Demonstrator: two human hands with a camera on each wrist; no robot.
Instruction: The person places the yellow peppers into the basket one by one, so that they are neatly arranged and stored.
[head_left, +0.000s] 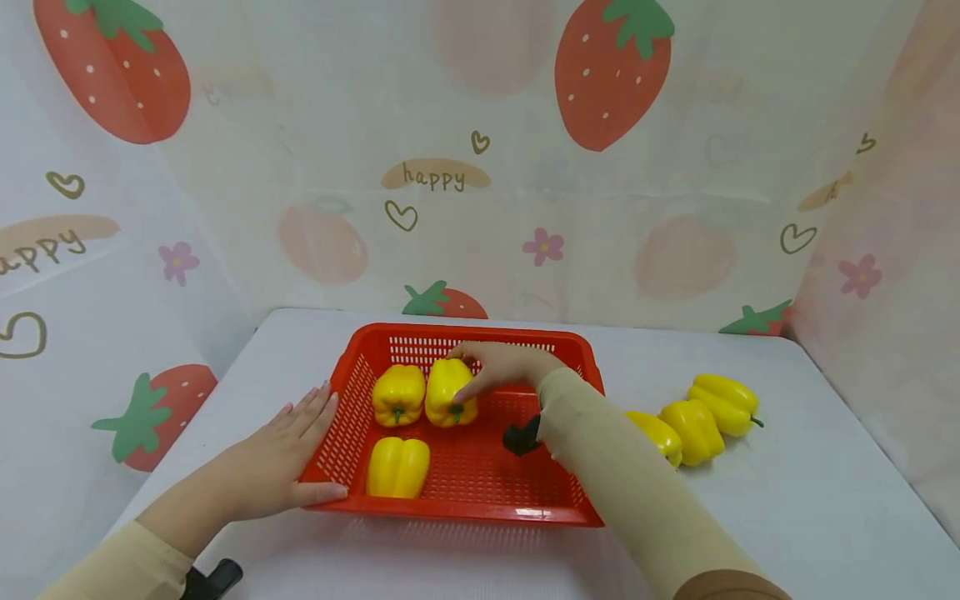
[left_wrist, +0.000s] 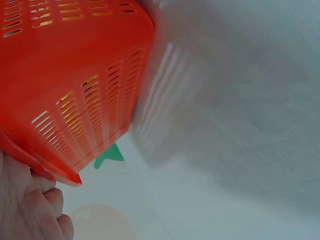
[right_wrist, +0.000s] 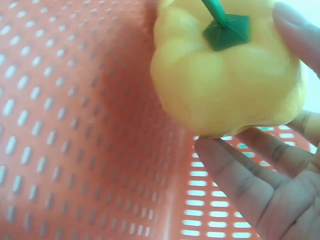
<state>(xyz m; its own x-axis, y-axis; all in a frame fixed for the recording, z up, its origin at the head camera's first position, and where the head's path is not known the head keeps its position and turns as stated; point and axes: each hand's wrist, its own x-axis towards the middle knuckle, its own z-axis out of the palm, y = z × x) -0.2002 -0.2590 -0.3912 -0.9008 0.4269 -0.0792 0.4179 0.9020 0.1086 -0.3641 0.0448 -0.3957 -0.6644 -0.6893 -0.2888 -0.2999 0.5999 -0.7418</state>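
Observation:
My right hand (head_left: 498,367) holds a yellow bell pepper (head_left: 446,392) inside the red basket (head_left: 457,513), toward its back. In the right wrist view the thumb and fingers lie around the pepper (right_wrist: 225,80), whose green stem shows. Right beside it in the basket sits another yellow bell pepper (head_left: 398,393). A third pepper (head_left: 398,468) lies at the front left inside. My left hand (head_left: 279,454) rests on the basket's left rim with fingers extended, its thumb at the front corner. The left wrist view shows part of that hand (left_wrist: 30,205) against the rim.
Three more yellow peppers lie on the white table (head_left: 810,492) right of the basket: a far one (head_left: 723,404), a middle one (head_left: 692,432) and a near one (head_left: 657,435), partly hidden by the right sleeve. A strawberry-printed curtain (head_left: 480,233) surrounds the table.

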